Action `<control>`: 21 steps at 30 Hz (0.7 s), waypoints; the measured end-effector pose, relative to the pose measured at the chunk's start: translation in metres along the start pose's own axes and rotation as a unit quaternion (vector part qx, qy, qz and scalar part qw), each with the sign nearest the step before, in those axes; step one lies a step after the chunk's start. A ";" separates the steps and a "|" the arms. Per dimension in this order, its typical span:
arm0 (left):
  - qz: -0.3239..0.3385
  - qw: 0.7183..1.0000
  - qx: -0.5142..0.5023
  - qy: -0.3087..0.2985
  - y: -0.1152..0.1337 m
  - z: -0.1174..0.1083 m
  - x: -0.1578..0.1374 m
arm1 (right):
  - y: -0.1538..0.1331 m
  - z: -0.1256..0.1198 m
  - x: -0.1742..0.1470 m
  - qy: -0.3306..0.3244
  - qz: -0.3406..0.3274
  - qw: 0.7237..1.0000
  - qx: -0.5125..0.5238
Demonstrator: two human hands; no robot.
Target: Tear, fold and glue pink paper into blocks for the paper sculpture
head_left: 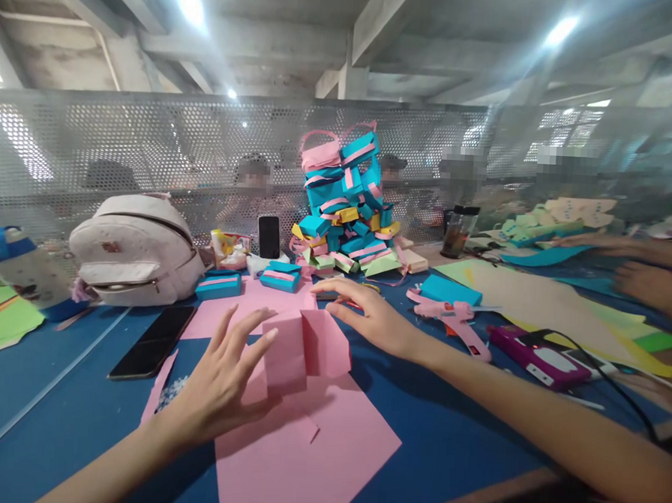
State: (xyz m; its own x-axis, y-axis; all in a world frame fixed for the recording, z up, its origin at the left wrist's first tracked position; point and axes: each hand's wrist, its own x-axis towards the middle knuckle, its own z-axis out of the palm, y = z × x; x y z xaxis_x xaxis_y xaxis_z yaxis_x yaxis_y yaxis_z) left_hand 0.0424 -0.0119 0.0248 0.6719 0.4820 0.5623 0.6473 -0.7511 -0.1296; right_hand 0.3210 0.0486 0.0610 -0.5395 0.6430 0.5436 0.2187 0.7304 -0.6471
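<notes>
A folded pink paper box [286, 354] stands on the table in front of me, a flap [328, 345] standing out at its right. My left hand [225, 373] is at the box's left side with the fingers spread; fingertips overlap its face, and I cannot tell how firmly they touch. Just beyond the flap, my right hand [371, 317] reaches in from the right, fingers stretched out and thumb apart, with nothing seen in it. Beneath the box lies a pink paper sheet [307, 468]. A small pink strip [311, 429] lies in front of the box.
Finished blue boxes [219, 285] and a tall pile of paper boxes [346, 207] sit behind. Rightward are a pink glue gun [456, 318], a purple device [538, 358] with a cable, and another person's hands [655, 287]. A black phone [152, 341] and a white backpack [136, 252] are left.
</notes>
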 end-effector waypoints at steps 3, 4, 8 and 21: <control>-0.113 0.985 -0.127 0.013 0.000 0.005 -0.004 | 0.012 0.001 0.004 0.026 -0.013 0.999 0.037; -0.162 0.969 -0.186 0.018 0.000 0.007 -0.004 | 0.018 0.004 0.006 0.031 -0.006 0.998 0.061; -0.280 0.873 -0.399 0.031 0.001 0.016 0.004 | 0.049 0.023 0.006 0.049 0.033 0.990 0.130; -0.320 0.793 -0.510 0.096 -0.011 0.053 0.006 | 0.069 0.057 -0.026 0.106 0.042 0.989 0.090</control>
State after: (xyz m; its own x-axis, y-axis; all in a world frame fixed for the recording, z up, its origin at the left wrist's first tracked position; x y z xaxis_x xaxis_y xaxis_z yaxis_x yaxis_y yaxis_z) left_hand 0.0581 0.0230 -0.0136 0.1926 0.9073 0.3738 0.1402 -0.4024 0.9047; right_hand 0.3038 0.0689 -0.0286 -0.3384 0.7480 0.5709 0.0969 0.6312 -0.7696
